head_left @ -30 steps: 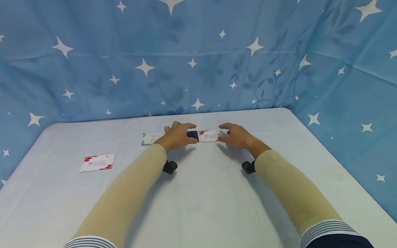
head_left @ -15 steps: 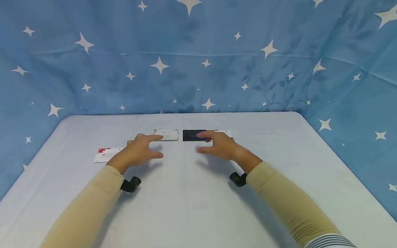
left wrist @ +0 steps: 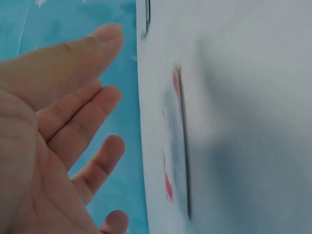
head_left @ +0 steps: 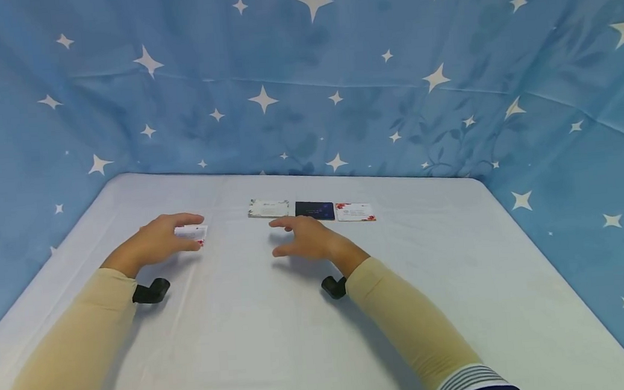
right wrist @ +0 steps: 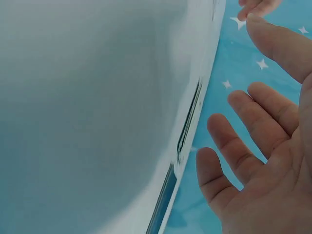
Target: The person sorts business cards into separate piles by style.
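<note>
My left hand (head_left: pixel 155 242) hovers over a white card with red floral corners (head_left: pixel 192 232), which its fingers partly cover in the head view. In the left wrist view that card (left wrist: pixel 176 141) lies on the table, apart from the spread fingers and thumb. My right hand (head_left: pixel 309 238) is held above the table with nothing in it, just in front of a row of cards. The row has a white card stack with green leaf corners (head_left: pixel 268 208), a dark navy stack (head_left: pixel 315 210) and a white stack with red flowers (head_left: pixel 355 212).
A white cloth covers the table (head_left: pixel 235 333). Behind it and along its sides hangs a blue curtain (head_left: pixel 199 58) with white stars. Each wrist carries a small black camera mount, one of them (head_left: pixel 152 291) showing beneath the left wrist.
Both hands have moved left, away from the row of cards. The left hand has reached the separate red-flowered card, and the row is now mostly uncovered. The head view has turned left.
</note>
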A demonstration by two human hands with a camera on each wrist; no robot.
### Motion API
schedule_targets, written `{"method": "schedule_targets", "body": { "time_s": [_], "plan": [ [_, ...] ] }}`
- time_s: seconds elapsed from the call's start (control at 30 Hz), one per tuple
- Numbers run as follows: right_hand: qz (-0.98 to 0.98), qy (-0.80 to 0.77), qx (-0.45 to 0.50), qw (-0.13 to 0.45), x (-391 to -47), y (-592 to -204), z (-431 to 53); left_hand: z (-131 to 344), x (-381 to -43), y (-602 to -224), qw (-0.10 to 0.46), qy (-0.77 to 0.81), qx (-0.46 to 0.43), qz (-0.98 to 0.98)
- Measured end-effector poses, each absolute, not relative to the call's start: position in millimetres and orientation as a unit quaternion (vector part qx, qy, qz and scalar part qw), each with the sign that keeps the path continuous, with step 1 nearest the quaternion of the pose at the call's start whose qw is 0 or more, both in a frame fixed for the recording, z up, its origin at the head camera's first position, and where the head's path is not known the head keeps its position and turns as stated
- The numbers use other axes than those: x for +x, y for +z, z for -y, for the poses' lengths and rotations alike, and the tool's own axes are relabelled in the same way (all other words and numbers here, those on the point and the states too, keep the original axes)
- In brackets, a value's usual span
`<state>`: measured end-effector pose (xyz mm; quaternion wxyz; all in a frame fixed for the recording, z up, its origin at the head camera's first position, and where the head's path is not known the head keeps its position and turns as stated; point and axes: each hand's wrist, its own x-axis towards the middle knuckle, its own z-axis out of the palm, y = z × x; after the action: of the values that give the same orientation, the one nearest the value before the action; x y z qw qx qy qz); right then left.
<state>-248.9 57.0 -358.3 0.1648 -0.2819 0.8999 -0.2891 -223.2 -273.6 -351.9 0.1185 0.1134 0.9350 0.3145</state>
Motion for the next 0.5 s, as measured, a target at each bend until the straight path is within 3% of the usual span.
{"method": "schedule_targets", "body": {
  "time_s": [0.33, 0.5],
  "plan": [
    [-0.914, -0.25, -0.297, 0.118, -247, -361, 8, 314, -227, -356, 0.14, 0.291, 0.057, -0.945],
    [-0.924, -0.22, -0.289, 0.121, -249, -360, 29, 322, -231, -360, 0.149, 0.28, 0.048, -0.947]
  ]
}}
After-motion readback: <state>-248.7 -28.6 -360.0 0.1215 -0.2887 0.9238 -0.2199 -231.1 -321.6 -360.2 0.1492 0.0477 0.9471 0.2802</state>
